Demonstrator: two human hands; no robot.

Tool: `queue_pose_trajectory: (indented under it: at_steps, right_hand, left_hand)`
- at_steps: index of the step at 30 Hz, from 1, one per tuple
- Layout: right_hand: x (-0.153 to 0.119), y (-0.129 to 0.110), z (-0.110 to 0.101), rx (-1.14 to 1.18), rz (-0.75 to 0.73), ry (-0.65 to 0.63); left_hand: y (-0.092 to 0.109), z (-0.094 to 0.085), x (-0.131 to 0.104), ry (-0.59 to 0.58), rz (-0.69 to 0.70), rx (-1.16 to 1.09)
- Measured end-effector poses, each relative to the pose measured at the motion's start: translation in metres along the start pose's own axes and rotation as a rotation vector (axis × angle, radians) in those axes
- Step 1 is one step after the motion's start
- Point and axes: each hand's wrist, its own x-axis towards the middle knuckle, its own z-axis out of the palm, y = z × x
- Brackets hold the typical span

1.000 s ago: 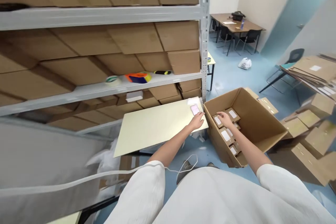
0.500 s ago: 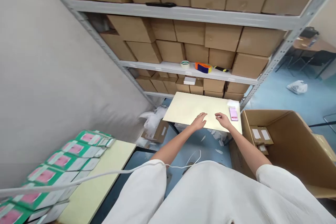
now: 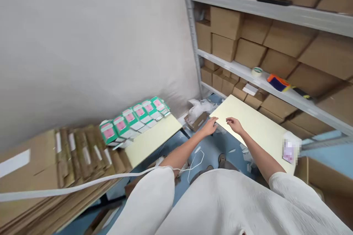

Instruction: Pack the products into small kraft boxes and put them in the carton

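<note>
My left hand [image 3: 210, 126] is held out beside the left corner of the pale table [image 3: 256, 121], its fingers apart and nothing in it. My right hand [image 3: 234, 125] hovers over the front edge of that table, fingers slightly curled and apart, also holding nothing. A phone [image 3: 288, 151] lies at the table's right end. Left of me, a row of green and pink boxes [image 3: 129, 116] leans on a second pale table [image 3: 154, 137].
Flattened cardboard [image 3: 33, 165] is stacked at the left. Metal shelving [image 3: 237, 68] with brown boxes, a tape roll [image 3: 256, 72] and an orange-blue item [image 3: 278, 82] stands ahead. An open carton [image 3: 328, 180] is at the right. A white cable [image 3: 104, 180] crosses in front of me.
The view has turned left, bringing the cardboard stack into sight and shifting the shelving and table to the right. Both hands keep nearly the same pose, still holding nothing.
</note>
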Motion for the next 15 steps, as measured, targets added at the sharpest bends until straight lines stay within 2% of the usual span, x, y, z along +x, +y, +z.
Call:
queue_pose_trajectory:
  at_steps: [4,8,11,15]
  right_hand:
    - [0.061,-0.02,0.05,-0.017,-0.086,-0.217]
    - [0.112,-0.046,0.113,-0.018,-0.193,-0.433]
    - [0.133,-0.066,0.165,-0.005,-0.251,-0.578]
    - [0.14,-0.087,0.227,-0.003,-0.298,-0.748]
  left_hand:
    - [-0.043,-0.028,-0.025,0.163,-0.141,-0.031]
    - [-0.082,-0.054,-0.063,0.357,-0.289,-0.051]
    - [-0.104,-0.067,-0.1,0.497,-0.396,-0.042]
    - [-0.122,-0.071,-0.147,0.619,-0.527,-0.048]
